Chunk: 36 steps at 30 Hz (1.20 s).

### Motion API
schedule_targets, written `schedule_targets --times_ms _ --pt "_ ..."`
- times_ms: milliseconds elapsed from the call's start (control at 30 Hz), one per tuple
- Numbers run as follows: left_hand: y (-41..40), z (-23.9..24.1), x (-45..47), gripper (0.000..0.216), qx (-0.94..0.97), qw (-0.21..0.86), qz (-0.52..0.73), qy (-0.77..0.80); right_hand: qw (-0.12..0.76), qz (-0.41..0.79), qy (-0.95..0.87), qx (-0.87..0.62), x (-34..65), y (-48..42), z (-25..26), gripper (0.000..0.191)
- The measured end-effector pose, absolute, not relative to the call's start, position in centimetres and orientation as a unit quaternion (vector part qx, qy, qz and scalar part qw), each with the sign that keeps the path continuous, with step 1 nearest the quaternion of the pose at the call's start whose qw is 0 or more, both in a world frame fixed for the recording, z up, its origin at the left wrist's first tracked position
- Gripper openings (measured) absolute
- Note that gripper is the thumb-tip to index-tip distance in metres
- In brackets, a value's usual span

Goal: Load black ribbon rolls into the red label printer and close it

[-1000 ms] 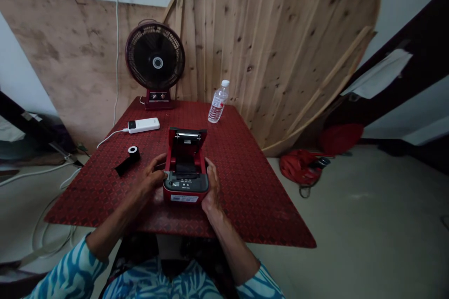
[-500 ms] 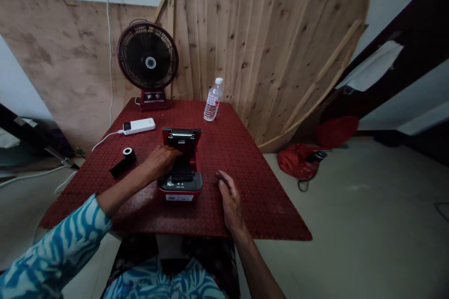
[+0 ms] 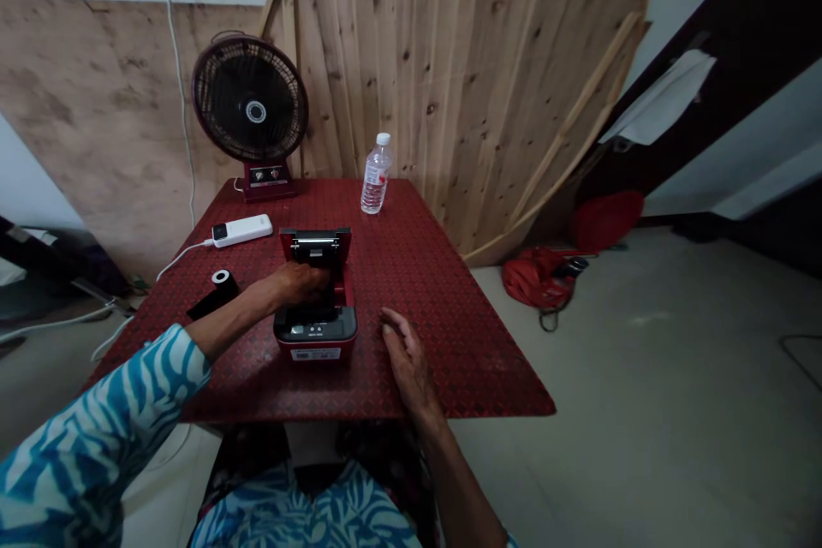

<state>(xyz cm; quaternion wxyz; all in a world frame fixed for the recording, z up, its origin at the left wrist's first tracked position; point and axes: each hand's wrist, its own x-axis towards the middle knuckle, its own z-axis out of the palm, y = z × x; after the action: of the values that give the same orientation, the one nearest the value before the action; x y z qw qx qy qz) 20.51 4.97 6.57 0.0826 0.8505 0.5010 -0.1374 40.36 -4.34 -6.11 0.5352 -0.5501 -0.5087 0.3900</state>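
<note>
A small red and black label printer [image 3: 315, 334] stands on the table with its lid raised. My left hand [image 3: 299, 283] reaches in from the left, its fingers down inside the printer's bay. Those fingertips are hidden in the dark interior, so what they hold, if anything, does not show. To the right of the printer, apart from it, my right hand [image 3: 406, 360] is low at the tabletop with fingers loosely bent, thumb apart and nothing in it. A black roll with a white core [image 3: 221, 278] lies left of my left forearm, a strip unrolled from it.
The table [image 3: 449, 360] has a red patterned cover. On it are a white power bank [image 3: 242, 230] with a cable, a dark red fan [image 3: 255, 111] and a water bottle [image 3: 376, 177]. A large round wooden board [image 3: 443, 86] leans behind. A red bag [image 3: 536, 278] lies on the floor.
My left hand has moved further into the printer's bay, and the black strip inside shows less. My right hand stays beside the printer. The whole view has shifted slightly.
</note>
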Motion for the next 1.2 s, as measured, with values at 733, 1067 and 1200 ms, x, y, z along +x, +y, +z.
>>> schedule_targets --times_ms 733,1067,1200 --pt "-3.2 3.8 22.3 0.028 0.738 0.429 0.384 0.352 0.540 0.445 -0.565 -0.437 39.8 -5.6 0.9 0.037" --pt "-0.9 5.3 6.3 0.032 0.590 0.212 0.523 0.578 0.552 0.278 -0.549 -0.562 46.7 1.6 -4.3 0.042" --pt "1.3 1.9 0.8 0.043 0.555 0.304 0.459 0.624 0.537 0.270 -0.556 -0.574 47.4 3.3 -7.8 0.042"
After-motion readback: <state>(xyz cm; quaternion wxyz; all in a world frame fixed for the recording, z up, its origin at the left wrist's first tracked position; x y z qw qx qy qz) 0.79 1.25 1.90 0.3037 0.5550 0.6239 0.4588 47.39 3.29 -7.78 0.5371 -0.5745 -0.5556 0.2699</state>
